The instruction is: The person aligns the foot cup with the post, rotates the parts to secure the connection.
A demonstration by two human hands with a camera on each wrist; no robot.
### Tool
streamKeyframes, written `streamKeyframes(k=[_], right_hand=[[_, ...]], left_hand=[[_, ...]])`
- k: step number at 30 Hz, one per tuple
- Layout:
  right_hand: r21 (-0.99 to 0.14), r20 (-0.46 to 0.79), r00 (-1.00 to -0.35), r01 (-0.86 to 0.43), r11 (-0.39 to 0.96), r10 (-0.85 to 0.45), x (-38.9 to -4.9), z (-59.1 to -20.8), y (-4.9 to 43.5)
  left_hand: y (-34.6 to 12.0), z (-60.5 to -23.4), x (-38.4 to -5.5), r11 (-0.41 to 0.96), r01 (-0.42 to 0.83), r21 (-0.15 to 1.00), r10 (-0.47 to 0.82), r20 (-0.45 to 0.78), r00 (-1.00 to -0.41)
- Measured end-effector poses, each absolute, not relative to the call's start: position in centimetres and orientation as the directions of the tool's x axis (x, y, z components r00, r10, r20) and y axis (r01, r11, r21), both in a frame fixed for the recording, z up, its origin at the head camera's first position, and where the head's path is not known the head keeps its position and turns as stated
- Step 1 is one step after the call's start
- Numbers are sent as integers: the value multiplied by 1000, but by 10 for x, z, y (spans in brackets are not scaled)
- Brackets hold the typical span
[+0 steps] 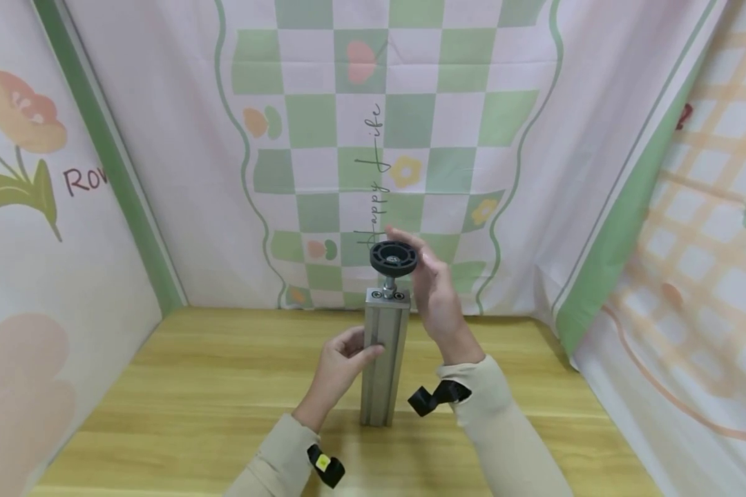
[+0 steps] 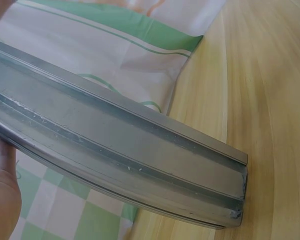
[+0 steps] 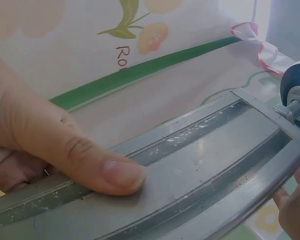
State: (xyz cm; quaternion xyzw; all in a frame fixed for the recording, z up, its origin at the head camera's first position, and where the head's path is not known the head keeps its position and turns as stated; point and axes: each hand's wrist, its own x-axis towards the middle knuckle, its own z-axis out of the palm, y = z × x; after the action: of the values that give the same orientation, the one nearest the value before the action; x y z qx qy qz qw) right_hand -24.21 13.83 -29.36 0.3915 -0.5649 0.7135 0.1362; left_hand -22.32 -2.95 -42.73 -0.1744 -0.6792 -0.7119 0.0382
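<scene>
A silver aluminium profile [image 1: 385, 373] with long grooves stands upright on the wooden table. On its top end plate, a black round levelling foot [image 1: 394, 257] sits upturned on a short metal threaded stem [image 1: 389, 285]. My left hand [image 1: 347, 362] grips the profile around mid-height, thumb across the near face and fingers behind. In the right wrist view that left thumb lies flat on the metal. My right hand [image 1: 432, 293] is upright beside the levelling foot, its fingers extended along the foot's right and far side. The profile's lower end [image 2: 235, 200] meets the table in the left wrist view.
A wood-grain table [image 1: 224, 386] extends around the profile. Behind it hangs a checked green and white cloth [image 1: 311, 124]; patterned cloths also line the left and right sides. Black straps [image 1: 441, 397] with small mounts are on both sleeves.
</scene>
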Motion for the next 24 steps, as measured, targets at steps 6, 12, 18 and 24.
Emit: streamKeyframes(k=[6,12,18,24], right_hand=[[-689,723,-646,-649,-323,-245,-244,-296,138],[-655,754,-620,-685,-319,-218,-244,-297,138],[-654,752,-636,-689,-313,-173,-242,-300,140],[-678,729,-675,-691,-250,-113,-236,-303,142]], left_hand=[[-29,-427,-223,-67,293,954,180,301,-937],[-28,-427,-223,-77,295,952,181,305,-935],[-28,-427,-223,-71,290,954,183,299,-937],[-29,-428,-224,-66,297,953,184,304,-935]])
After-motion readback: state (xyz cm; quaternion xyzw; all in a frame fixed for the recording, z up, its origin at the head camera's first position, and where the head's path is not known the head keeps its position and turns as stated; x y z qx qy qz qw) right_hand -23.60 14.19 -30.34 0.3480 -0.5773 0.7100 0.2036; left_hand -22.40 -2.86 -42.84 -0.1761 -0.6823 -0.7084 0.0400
